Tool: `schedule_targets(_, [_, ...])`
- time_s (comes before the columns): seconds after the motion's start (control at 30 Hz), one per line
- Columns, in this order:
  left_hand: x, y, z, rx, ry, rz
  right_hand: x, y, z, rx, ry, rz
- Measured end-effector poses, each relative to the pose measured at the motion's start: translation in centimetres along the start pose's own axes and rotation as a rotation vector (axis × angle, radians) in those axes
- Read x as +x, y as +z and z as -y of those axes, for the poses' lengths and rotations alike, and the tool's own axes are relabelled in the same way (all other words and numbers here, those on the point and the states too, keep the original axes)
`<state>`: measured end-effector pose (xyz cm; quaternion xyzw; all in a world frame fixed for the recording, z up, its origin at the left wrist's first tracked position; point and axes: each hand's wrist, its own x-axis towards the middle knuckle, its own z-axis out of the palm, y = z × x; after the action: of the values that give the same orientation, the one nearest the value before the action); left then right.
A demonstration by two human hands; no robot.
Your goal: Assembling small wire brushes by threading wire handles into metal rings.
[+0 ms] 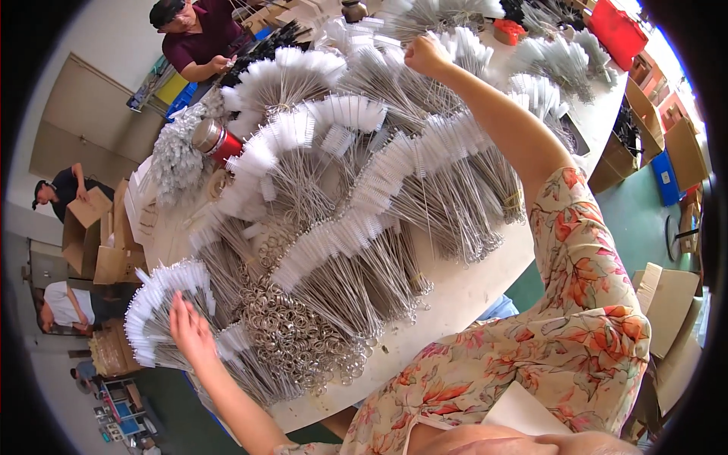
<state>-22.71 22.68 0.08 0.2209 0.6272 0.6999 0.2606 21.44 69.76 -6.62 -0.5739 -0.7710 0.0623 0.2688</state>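
Observation:
White-bristled wire brushes with long metal stems lie in bundles over the table. My left hand (191,332) is over a bundle of brushes (171,292) at the near left, fingers stretched out and holding nothing that I can see. Far across the table, my right hand (426,55) is closed, its fingers curled in among the far brush bundles (469,49); whatever is in it, if anything, is hidden. Between my arms sit more brush bundles (432,163) and a heap of metal rings (292,334).
The pale table (485,265) curves around the piles. A red metal tumbler (218,142) stands among bundles at the left. A co-worker (199,38) works at the far left edge. Cardboard boxes (637,140) and a red bag (616,34) are at the right.

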Motion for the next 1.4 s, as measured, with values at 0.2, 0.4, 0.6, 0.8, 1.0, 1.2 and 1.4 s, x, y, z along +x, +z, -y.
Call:
schedule_targets(0.2, [-10.6,-3.8,0.1,0.033,-0.076,-0.038,-0.9,0.1,2.0,0.014,0.158,0.155])
schedule_targets(0.4, [-16.8,-5.8,2.4,-0.058,-0.141,-0.143,-0.2,-0.3,0.7,0.084,0.302,-0.084])
schedule_targets(0.6, [-20.3,-5.7,3.1,-0.095,-0.027,-0.296,-0.6,-2.2,5.3,0.329,-0.165,-0.403])
schedule_targets(0.8, [-23.4,-7.6,5.8,-0.179,-0.13,-0.304,-4.1,-0.9,7.7,-0.026,-0.12,0.3])
schedule_targets(1.0, [-25.1,-7.7,6.1,-0.241,-0.18,-0.351,-4.4,-1.1,9.5,-0.268,-0.19,0.317])
schedule_targets(1.2, [-24.7,-5.6,6.8,-0.326,-0.167,-0.244,-4.9,-0.7,9.2,-0.218,-0.024,0.326])
schedule_targets(1.4, [-25.4,-4.9,9.5,-0.464,-0.171,-0.145,-3.9,-1.9,7.3,-0.18,-0.046,0.106])
